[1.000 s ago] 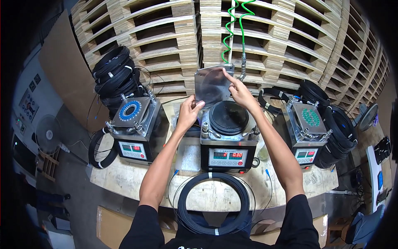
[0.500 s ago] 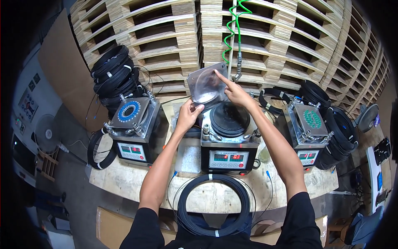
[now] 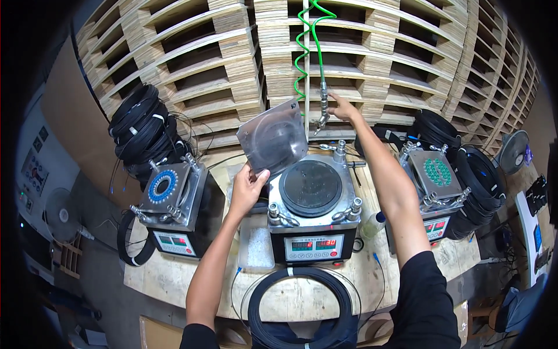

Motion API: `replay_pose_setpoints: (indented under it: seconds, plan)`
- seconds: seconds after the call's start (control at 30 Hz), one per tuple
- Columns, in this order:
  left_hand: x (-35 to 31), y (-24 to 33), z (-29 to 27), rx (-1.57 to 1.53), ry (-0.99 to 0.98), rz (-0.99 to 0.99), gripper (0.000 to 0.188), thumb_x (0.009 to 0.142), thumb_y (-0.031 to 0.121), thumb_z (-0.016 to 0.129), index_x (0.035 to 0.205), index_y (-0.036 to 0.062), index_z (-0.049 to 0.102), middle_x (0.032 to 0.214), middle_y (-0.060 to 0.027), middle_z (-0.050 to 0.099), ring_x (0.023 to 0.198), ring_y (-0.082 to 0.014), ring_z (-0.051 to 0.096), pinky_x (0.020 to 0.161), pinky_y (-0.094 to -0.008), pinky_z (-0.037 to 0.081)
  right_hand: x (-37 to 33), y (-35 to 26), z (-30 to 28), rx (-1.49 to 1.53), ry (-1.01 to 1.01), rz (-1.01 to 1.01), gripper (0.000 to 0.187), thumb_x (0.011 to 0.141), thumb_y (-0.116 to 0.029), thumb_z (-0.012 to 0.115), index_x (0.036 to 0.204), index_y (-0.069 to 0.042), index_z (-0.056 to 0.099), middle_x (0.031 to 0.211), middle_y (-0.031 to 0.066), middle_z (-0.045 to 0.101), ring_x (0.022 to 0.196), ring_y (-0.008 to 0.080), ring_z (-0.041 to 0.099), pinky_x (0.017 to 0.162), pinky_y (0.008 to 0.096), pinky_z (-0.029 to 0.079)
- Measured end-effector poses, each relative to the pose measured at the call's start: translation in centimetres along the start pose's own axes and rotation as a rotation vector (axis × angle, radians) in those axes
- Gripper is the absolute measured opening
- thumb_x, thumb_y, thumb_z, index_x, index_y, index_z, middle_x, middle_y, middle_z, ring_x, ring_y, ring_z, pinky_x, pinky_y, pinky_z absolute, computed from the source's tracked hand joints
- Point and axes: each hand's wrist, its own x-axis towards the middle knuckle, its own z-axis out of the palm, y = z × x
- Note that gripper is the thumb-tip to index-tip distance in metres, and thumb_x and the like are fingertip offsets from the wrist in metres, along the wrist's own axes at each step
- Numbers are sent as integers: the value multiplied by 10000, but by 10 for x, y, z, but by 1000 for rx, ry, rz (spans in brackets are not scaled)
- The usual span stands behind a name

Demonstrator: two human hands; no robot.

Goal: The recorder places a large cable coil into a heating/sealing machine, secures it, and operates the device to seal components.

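Note:
My left hand [image 3: 246,189] grips a square metal plate [image 3: 276,138] by its lower edge, thumb in front, and holds it tilted up. Below and to its right is the middle machine [image 3: 279,256], a box with a lit red display and a round black pad [image 3: 311,189] on top. My right hand [image 3: 344,109] is stretched out beside a metal air blow gun [image 3: 324,104], which hangs from a green coiled hose [image 3: 318,46]. Its fingers are apart, close to the gun's right side; whether they touch it I cannot tell.
Similar machines stand left [image 3: 174,232] with a blue-ringed plate and right [image 3: 436,198] with a green-dotted one. Black cable coils [image 3: 136,125] are stacked behind. Another coil [image 3: 257,302] lies at the front edge. A clear tray [image 3: 256,247] and a bottle [image 3: 372,225] flank the middle machine.
My right hand has left the plate's face and moved up and right to the blow gun. The plate, still in my left hand, sits further left. The whole view has shifted.

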Motion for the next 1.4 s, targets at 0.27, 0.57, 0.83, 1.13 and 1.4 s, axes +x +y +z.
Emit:
replay_pose_setpoints:
  seconds: [0.27, 0.57, 0.83, 1.13, 1.4]
  plan:
    - [-9, 6, -13, -13, 21, 2, 323, 980, 60, 640, 1277, -48, 572, 1183, -90, 684, 1052, -121, 633, 951, -281, 490, -18, -73, -8, 169, 124, -111, 471, 791, -317, 832, 1072, 19, 657, 832, 120, 683, 736, 215, 643, 681, 370, 527]
    - [2, -9, -14, 176, 78, 66, 271, 955, 151, 677, 1137, -35, 603, 873, -92, 708, 777, -104, 627, 719, -295, 505, -189, -228, -140, 787, 146, -87, 350, 973, -85, 579, 1307, -71, 474, 937, 78, 678, 846, 111, 650, 764, 283, 547]
    - [5, 25, -26, 591, 22, 21, 414, 974, 347, 660, 949, -65, 629, 754, -142, 635, 674, -172, 553, 640, -366, 459, -366, -345, -143, 829, 213, 147, 432, 980, -147, 616, 1398, -117, 511, 834, -4, 595, 796, 73, 586, 710, 239, 457]
    - [4, 25, -26, 670, 51, 134, 481, 952, 342, 691, 785, -83, 540, 665, -250, 550, 598, -316, 528, 596, -436, 427, -368, -344, -134, 913, 110, 387, 364, 1026, -257, 587, 1336, -102, 478, 789, 4, 551, 691, 72, 569, 646, 252, 485]
    - [-1, 39, -25, 703, 41, 85, 431, 930, 297, 711, 804, -98, 593, 744, -309, 613, 731, -467, 624, 659, -485, 472, -367, -377, -140, 831, 359, 186, 290, 1024, -233, 592, 1244, -73, 493, 798, -1, 534, 633, 73, 545, 546, 236, 454]
